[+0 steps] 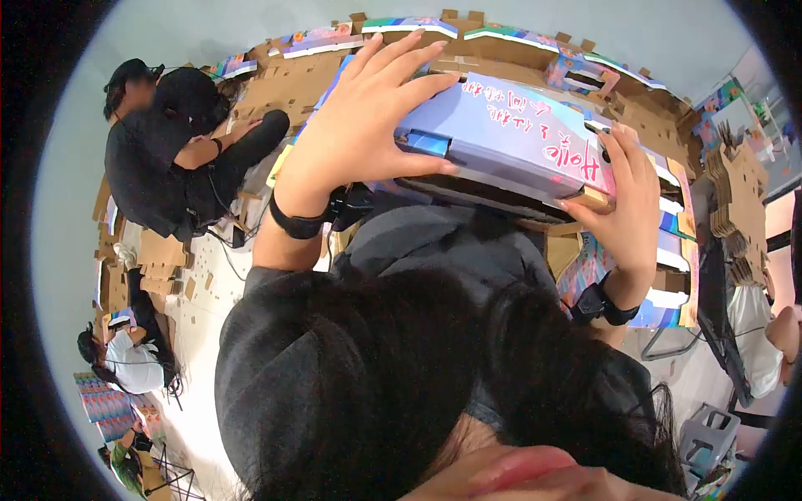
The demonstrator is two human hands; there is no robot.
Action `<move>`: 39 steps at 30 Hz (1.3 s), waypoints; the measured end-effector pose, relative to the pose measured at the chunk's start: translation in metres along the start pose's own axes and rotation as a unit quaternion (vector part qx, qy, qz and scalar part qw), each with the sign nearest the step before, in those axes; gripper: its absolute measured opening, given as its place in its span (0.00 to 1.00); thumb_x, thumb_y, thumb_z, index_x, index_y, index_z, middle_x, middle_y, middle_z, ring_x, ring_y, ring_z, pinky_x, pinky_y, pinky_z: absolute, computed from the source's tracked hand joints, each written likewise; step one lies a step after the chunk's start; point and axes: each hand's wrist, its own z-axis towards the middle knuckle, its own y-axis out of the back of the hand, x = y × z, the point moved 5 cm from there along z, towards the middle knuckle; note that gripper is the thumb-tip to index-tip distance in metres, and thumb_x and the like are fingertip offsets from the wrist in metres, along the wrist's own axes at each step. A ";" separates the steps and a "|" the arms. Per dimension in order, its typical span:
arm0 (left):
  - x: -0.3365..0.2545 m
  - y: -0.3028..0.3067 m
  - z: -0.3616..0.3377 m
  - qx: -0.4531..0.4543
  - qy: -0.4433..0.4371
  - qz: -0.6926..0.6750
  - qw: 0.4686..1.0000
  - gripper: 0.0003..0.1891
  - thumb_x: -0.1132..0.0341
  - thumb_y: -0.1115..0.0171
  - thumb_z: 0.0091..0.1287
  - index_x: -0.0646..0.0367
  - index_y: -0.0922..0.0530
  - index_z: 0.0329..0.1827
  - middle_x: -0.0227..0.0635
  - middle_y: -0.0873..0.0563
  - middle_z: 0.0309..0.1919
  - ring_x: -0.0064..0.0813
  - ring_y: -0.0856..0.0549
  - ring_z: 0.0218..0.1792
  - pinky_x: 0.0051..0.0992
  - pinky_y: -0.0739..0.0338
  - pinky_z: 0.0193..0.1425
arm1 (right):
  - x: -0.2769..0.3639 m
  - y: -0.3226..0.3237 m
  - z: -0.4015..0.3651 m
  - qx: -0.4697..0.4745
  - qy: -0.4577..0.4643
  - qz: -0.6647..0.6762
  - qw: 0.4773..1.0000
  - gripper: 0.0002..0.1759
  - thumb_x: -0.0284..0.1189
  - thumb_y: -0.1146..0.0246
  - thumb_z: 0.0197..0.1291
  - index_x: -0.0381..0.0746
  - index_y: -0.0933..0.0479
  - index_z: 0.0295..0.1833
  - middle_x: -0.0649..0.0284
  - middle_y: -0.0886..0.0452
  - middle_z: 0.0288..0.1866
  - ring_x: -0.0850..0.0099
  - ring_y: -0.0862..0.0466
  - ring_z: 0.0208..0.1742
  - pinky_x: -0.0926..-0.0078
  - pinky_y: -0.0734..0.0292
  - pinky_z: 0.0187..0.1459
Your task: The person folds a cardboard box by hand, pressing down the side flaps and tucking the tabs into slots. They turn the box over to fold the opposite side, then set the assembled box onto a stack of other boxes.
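A purple and blue printed cardboard box [514,125] lies in front of my body, with pink and white lettering on its top face. A dark gap runs along the side nearest me. My left hand [368,117] spans the box's left end, thumb on the near edge and spread fingers over the top. At the other end, my right hand [622,196] grips the corner, its thumb on the near edge and its fingers over the top. The underside of the box is hidden.
Brown cardboard pieces [276,92] and printed boxes [581,75] line the far side. More printed boxes [672,267] stand at the right, near stacked flat cardboard [739,200]. A person in black [159,150] sits at left; another person [134,359] sits below. A grey stool [708,434] is at lower right.
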 end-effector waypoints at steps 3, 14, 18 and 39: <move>0.007 -0.006 0.005 0.021 -0.009 -0.025 0.999 0.44 0.44 0.22 0.44 0.53 0.25 0.65 0.47 0.28 0.69 0.50 0.35 0.73 0.47 0.43 0.77 | -0.001 0.001 -0.001 0.009 -0.004 0.001 1.000 0.52 0.42 0.18 0.32 0.41 0.30 0.67 0.52 0.30 0.69 0.50 0.30 0.68 0.53 0.36 0.67; 0.069 -0.036 0.001 0.064 0.083 -0.157 0.982 0.42 0.43 0.22 0.44 0.60 0.22 0.60 0.47 0.18 0.54 0.43 0.19 0.57 0.33 0.25 0.61 | 0.003 0.030 -0.017 -0.239 0.072 0.072 0.966 0.39 0.36 0.22 0.44 0.38 0.27 0.64 0.52 0.26 0.65 0.50 0.29 0.69 0.54 0.35 0.67; 0.108 -0.047 -0.011 0.082 0.186 -0.222 0.954 0.41 0.43 0.23 0.48 0.58 0.22 0.63 0.41 0.18 0.54 0.36 0.20 0.57 0.32 0.27 0.61 | -0.045 0.003 -0.043 -0.398 -0.013 0.131 0.908 0.26 0.29 0.28 0.53 0.36 0.28 0.56 0.53 0.24 0.56 0.57 0.25 0.61 0.60 0.31 0.63; 0.150 -0.046 -0.063 0.013 0.239 -0.422 0.874 0.35 0.62 0.22 0.53 0.60 0.25 0.65 0.35 0.19 0.55 0.28 0.22 0.58 0.28 0.31 0.65 | 0.002 -0.240 -0.041 0.241 -0.143 0.660 0.697 0.53 0.25 0.25 0.49 0.34 0.49 0.78 0.55 0.45 0.79 0.63 0.48 0.80 0.66 0.56 0.77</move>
